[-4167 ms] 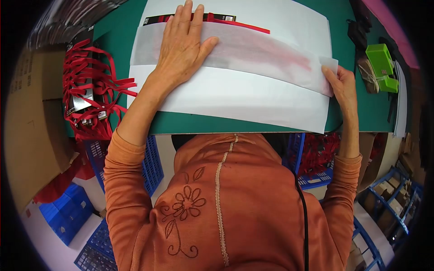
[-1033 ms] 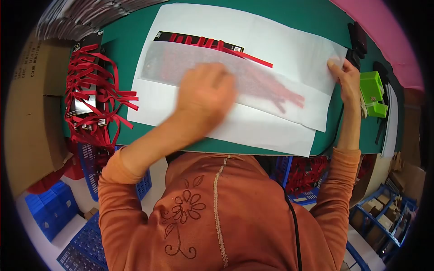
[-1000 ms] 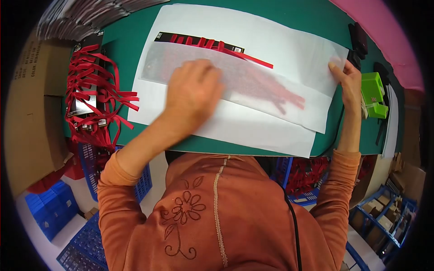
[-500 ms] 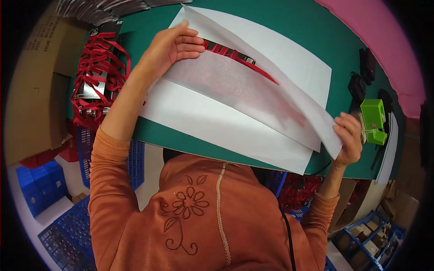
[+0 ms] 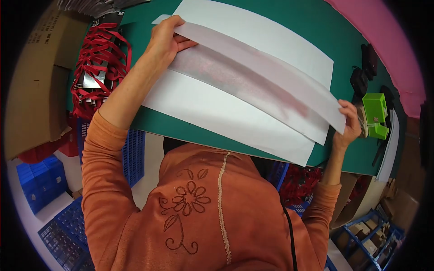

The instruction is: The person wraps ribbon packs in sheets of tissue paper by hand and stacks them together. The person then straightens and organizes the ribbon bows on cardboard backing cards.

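A long strip of thin translucent paper lies folded over on a large white sheet. Something reddish shows faintly through its lower layer. At the upper left end of the strip, my left hand pinches the raised flap between thumb and fingers. The flap's far right corner is gripped by my right hand, fingers curled round its edge. Both hands keep the upper layer lifted a little off the lower one.
Red ribbons on black cards are piled at the left of the green table. A bright green holder and a black case lie at the right. Grey stacked pieces are at the top left. Blue crates stand below.
The flap has come down over the red ribbons and black card that were visible between the layers. My left hand has closed on the flap; my right hand has moved slightly up.
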A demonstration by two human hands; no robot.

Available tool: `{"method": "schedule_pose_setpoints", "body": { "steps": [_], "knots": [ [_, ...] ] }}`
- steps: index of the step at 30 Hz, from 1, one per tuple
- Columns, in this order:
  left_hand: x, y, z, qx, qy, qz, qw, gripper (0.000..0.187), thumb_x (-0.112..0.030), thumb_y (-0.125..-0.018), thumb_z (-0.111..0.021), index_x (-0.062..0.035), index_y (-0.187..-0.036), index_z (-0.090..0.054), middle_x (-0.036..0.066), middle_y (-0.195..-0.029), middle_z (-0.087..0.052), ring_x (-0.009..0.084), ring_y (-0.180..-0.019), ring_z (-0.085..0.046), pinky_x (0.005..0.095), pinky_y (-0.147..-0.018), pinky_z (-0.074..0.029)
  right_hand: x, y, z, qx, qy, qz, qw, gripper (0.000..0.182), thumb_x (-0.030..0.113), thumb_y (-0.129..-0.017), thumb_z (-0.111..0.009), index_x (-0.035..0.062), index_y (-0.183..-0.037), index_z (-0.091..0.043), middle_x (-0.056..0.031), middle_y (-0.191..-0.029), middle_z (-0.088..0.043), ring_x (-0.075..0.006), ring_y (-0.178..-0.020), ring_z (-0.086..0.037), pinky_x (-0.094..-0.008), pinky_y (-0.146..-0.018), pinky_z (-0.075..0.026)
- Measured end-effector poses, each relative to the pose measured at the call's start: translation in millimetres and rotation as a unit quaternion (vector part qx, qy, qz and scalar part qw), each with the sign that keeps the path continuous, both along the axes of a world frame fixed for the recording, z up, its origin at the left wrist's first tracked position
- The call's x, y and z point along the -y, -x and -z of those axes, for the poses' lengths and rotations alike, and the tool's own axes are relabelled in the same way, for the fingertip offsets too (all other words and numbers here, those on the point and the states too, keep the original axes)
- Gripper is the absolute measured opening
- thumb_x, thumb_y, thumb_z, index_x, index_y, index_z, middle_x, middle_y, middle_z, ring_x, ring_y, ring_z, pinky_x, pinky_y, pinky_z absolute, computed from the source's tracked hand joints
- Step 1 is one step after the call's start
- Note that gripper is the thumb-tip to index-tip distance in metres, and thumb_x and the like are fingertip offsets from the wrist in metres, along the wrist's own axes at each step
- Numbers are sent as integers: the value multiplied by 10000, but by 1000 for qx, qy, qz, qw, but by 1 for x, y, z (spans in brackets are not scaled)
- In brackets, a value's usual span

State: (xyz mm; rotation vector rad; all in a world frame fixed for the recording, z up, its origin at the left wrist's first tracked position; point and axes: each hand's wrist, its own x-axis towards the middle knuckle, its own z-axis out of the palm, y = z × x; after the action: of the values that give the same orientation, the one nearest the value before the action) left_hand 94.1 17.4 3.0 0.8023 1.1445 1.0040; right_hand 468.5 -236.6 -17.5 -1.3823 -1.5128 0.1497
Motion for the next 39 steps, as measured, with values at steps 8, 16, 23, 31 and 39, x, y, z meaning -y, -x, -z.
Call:
{"method": "schedule_pose_setpoints", "body": {
  "steps": [8,16,23,31,39],
  "knots": [
    [13,4,14,91,-49,-69,992,264,-50,-748,-525,118,-952,-518,208,-876,-551,314,-747,-598,393,-699,-585,1,-13,17,-70,32,53,996,93,-23,-785,-621,20,-866,-607,-91,-1006,-625,-204,-951,-567,-309,-878,-441],
    [13,4,27,110,-56,-114,986,112,-15,-700,-559,52,-780,-522,150,-767,-525,261,-686,-534,362,-647,-546,3,-12,12,9,69,82,994,107,-60,-737,-593,22,-800,-619,-67,-985,-632,-185,-926,-564,-280,-845,-430],
    [14,1,25,105,-59,-142,983,82,1,-676,-561,-4,-709,-487,101,-703,-480,228,-669,-473,361,-635,-513,3,-7,5,75,103,77,989,136,-85,-708,-566,20,-775,-621,-52,-966,-637,-183,-901,-557,-273,-816,-425],
    [15,-2,28,64,-80,-134,986,93,27,-648,-524,-33,-657,-454,65,-665,-435,179,-657,-385,299,-589,-413,-2,-11,-31,183,223,3,957,157,-113,-679,-523,4,-741,-608,-52,-941,-640,-190,-860,-552,-271,-770,-432],
    [19,-1,26,53,-93,-124,986,91,35,-631,-487,-43,-633,-440,48,-640,-409,157,-636,-341,268,-561,-327,-108,115,-70,95,132,-151,975,301,179,-889,-505,42,-1133,-615,-104,-1179,-613,-260,-1057,-589,-361,-942,-451]
  ]
}}
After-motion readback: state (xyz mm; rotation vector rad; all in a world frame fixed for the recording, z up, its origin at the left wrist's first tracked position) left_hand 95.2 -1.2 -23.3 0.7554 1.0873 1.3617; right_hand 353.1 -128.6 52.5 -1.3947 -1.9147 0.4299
